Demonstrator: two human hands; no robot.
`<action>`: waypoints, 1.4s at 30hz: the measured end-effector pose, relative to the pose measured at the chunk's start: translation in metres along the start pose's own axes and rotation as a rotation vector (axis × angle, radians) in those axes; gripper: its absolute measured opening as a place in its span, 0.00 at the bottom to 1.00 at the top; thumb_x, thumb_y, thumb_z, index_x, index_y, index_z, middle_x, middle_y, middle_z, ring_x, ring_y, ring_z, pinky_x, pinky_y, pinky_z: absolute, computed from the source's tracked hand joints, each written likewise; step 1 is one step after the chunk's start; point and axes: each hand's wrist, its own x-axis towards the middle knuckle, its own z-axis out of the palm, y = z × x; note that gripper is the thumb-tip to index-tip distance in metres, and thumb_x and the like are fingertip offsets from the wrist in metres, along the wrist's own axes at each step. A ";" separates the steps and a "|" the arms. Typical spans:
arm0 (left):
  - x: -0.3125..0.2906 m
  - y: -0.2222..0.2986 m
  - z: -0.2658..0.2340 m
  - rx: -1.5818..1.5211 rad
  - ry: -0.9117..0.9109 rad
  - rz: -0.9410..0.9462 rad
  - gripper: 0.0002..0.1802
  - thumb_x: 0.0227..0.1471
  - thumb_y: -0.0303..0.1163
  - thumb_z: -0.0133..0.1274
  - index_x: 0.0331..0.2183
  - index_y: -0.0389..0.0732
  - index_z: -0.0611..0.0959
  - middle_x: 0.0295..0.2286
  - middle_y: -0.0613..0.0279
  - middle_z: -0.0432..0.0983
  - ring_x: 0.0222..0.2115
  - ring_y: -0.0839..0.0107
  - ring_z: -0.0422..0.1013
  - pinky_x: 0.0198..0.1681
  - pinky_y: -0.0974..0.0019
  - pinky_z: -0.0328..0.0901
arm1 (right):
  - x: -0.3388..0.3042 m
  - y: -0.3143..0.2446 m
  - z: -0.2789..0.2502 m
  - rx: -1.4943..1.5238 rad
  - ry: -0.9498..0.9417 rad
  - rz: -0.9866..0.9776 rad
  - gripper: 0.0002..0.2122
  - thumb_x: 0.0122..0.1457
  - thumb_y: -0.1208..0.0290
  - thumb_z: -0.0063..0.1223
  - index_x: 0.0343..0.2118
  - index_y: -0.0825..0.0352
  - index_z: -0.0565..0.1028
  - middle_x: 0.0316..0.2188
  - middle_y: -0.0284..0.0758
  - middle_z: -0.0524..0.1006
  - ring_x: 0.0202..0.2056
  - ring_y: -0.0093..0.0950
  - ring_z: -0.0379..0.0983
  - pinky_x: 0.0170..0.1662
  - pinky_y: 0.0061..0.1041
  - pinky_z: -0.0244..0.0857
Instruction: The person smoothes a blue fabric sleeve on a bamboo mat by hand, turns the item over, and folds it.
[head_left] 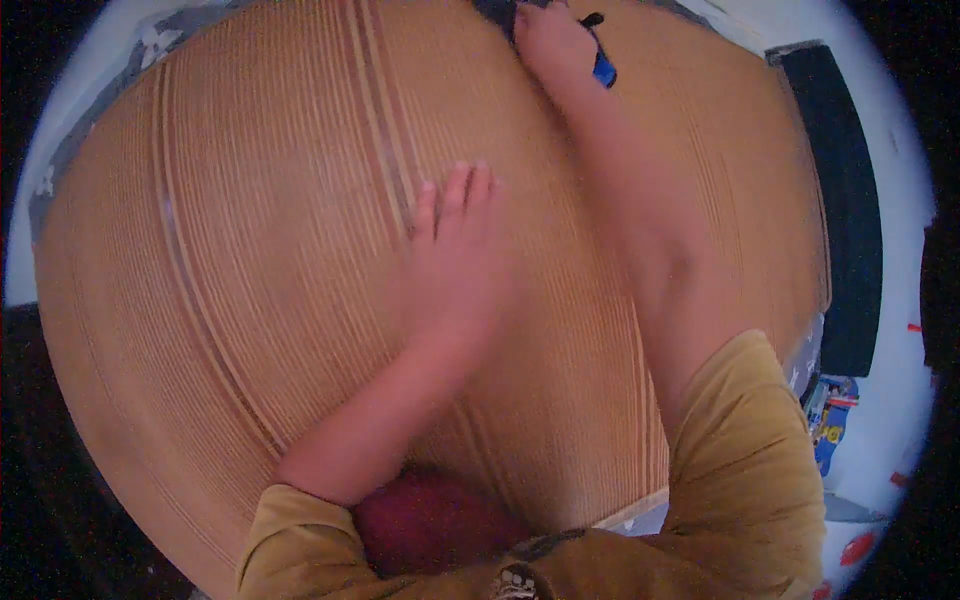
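A brown cloth with fine lengthwise stripes spreads out in front of me, like a bedspread. My left hand lies over its middle, slightly blurred, palm down with the fingers stretched and holding nothing. Far ahead, at the cloth's upper edge, my right hand reaches out with curled fingers. Next to those fingers is a dark grey piece, cut off by the top of the picture; what the hand grips is not clear. A small black and blue object shows beside the right wrist.
Along the right side runs a long dark panel. Below it, a colourful packet lies on the pale floor, with a red item lower down. Something dark red shows beneath my left arm.
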 end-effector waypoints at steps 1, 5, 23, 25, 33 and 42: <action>0.000 -0.003 -0.001 0.032 -0.012 0.007 0.31 0.56 0.36 0.46 0.59 0.33 0.66 0.62 0.51 0.57 0.65 0.56 0.48 0.68 0.46 0.38 | 0.009 -0.004 0.004 0.000 0.097 0.001 0.13 0.61 0.59 0.45 0.38 0.58 0.80 0.35 0.44 0.76 0.33 0.42 0.77 0.33 0.42 0.72; 0.002 -0.003 0.001 -0.141 0.066 -0.009 0.30 0.55 0.35 0.47 0.58 0.33 0.67 0.61 0.51 0.59 0.65 0.56 0.49 0.68 0.46 0.39 | 0.009 -0.008 0.015 -0.017 0.314 0.038 0.11 0.60 0.62 0.48 0.32 0.60 0.81 0.29 0.42 0.77 0.27 0.40 0.76 0.28 0.38 0.72; 0.015 -0.009 0.006 -0.072 0.114 0.028 0.33 0.54 0.36 0.46 0.60 0.34 0.66 0.62 0.53 0.58 0.65 0.57 0.50 0.68 0.49 0.38 | -0.403 -0.016 -0.246 0.128 -0.516 0.218 0.23 0.54 0.73 0.56 0.54 0.51 0.74 0.33 0.43 0.67 0.31 0.42 0.69 0.32 0.39 0.65; 0.013 -0.009 0.001 -0.083 0.096 0.007 0.33 0.54 0.36 0.46 0.60 0.34 0.66 0.62 0.53 0.57 0.65 0.58 0.49 0.69 0.49 0.37 | -0.455 -0.021 -0.272 0.126 -0.509 0.228 0.25 0.51 0.73 0.58 0.54 0.50 0.75 0.31 0.41 0.67 0.30 0.41 0.69 0.31 0.38 0.65; 0.010 0.000 0.015 -0.044 0.087 -0.013 0.35 0.54 0.35 0.46 0.61 0.32 0.62 0.63 0.52 0.55 0.66 0.57 0.47 0.69 0.50 0.37 | -0.466 -0.017 -0.270 0.091 -0.547 0.173 0.25 0.49 0.72 0.59 0.53 0.48 0.74 0.31 0.40 0.68 0.28 0.41 0.70 0.26 0.38 0.64; 0.012 -0.003 0.014 -0.308 0.268 -0.101 0.39 0.46 0.21 0.49 0.61 0.27 0.59 0.62 0.39 0.54 0.65 0.47 0.47 0.68 0.51 0.41 | -0.256 -0.038 -0.144 0.174 -0.283 0.047 0.20 0.55 0.67 0.55 0.52 0.47 0.75 0.33 0.40 0.71 0.28 0.40 0.74 0.28 0.40 0.70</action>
